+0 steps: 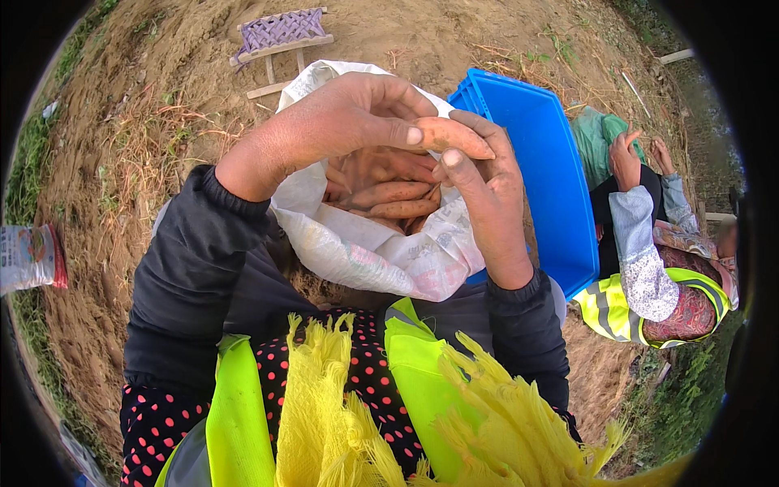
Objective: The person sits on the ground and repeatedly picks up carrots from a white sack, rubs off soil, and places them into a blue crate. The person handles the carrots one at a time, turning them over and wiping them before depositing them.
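Observation:
A reddish-orange sweet potato (453, 137) is held up between my two hands, above a white woven sack (357, 252). My left hand (349, 118) grips its left end, with the thumb along the near side. Fingers and thumb of my right hand (491, 183) close on the right end. Below them, the sack's rolled-down mouth shows several more sweet potatoes (389, 193) lying inside. Part of that pile is hidden by my left hand and wrist.
Right of the sack stands a blue plastic crate (552, 187). Beyond it a person in a yellow vest (608, 312) sits by a green bag (596, 142). A low stool with a purple woven seat (282, 31) stands at the back, and a printed sack (28, 258) at far left.

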Tool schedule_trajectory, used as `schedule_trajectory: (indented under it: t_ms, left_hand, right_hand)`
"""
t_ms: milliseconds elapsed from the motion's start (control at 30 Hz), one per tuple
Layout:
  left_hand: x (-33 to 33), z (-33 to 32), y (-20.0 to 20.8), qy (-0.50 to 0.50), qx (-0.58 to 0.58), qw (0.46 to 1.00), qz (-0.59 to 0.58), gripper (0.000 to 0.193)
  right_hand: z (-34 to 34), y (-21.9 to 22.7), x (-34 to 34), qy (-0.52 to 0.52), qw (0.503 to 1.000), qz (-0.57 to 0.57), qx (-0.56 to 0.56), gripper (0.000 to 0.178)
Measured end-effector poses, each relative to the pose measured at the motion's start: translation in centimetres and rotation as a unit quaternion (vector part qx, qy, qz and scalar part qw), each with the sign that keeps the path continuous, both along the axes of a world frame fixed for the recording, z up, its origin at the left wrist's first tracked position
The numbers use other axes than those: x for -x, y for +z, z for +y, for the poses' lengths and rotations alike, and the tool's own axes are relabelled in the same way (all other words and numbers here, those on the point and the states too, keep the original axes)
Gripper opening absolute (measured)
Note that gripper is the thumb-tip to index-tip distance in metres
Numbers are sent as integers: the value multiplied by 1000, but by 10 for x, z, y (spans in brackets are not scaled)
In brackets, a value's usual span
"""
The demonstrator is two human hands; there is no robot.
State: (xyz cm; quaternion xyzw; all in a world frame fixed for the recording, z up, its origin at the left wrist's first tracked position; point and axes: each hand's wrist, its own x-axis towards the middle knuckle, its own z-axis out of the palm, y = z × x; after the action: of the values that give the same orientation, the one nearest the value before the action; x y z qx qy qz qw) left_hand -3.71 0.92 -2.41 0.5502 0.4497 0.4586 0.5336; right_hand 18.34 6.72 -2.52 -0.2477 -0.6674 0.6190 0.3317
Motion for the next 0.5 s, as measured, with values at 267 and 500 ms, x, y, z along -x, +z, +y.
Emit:
schedule_trajectory:
  t_ms: [267,500]
  left_hand:
    - [-3,-2,0,26,-63,995,74,29]
    - [-13,-5,5,94,-142,970,172,16]
  right_hand:
    - [3,-5,-1,0,1000,7,11,42]
    - [1,-9,1,8,1000,6,9,40]
